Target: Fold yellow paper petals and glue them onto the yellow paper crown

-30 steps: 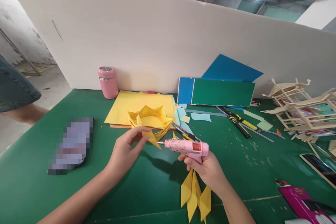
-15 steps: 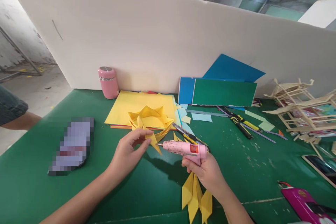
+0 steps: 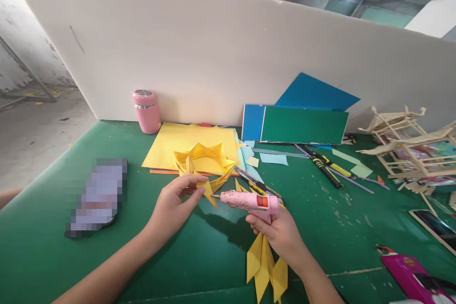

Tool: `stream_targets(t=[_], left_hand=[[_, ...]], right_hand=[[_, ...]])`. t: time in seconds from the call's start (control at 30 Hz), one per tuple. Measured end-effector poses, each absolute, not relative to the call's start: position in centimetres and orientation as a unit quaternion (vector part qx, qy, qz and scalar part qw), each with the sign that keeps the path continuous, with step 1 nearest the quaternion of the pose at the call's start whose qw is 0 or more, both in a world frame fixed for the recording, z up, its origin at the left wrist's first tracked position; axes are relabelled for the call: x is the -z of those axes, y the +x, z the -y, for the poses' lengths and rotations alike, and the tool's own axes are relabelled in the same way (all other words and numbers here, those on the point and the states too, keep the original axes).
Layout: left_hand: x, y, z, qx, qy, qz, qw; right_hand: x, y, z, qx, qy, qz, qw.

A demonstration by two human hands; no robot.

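Between the thumb and fingers of my left hand (image 3: 180, 202) is a folded yellow paper piece (image 3: 208, 193), its point angled down to the right. My right hand (image 3: 280, 235) grips a pink hot glue gun (image 3: 245, 200) by its handle. The gun's metal nozzle points left and is at the edge of the paper piece; whether they touch I cannot tell. Just behind my left hand, a ring of folded yellow paper (image 3: 204, 152) rests partly on a yellow paper stack (image 3: 171, 140). Several folded yellow pieces (image 3: 261, 268) lie below my right hand.
A utility knife (image 3: 254, 183) lies behind the glue gun. A pink flask (image 3: 147, 111) stands at the back left, and a blurred-out phone-like object (image 3: 101, 194) lies left. Pliers (image 3: 322, 166), paper scraps (image 3: 273, 158), a stick model (image 3: 413, 152) and a magenta device (image 3: 409, 273) are right.
My hands, the paper piece and the glue gun stay almost in place. At the far left, another person's leg has moved mostly out of view.
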State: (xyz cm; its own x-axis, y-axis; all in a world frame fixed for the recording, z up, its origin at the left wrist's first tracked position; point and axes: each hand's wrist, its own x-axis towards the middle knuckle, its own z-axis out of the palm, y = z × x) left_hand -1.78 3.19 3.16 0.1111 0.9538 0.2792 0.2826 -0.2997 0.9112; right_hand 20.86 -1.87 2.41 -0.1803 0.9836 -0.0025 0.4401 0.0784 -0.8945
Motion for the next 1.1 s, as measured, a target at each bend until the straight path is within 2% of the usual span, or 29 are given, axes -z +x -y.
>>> stream_targets(t=[1.1], left_hand=[[-4.3,-2.4,-3.6,-0.494,0.615,-0.494,0.367]], right_hand=[[-2.0,21.3,1.8,-0.313,-0.561,0.682,0.351]])
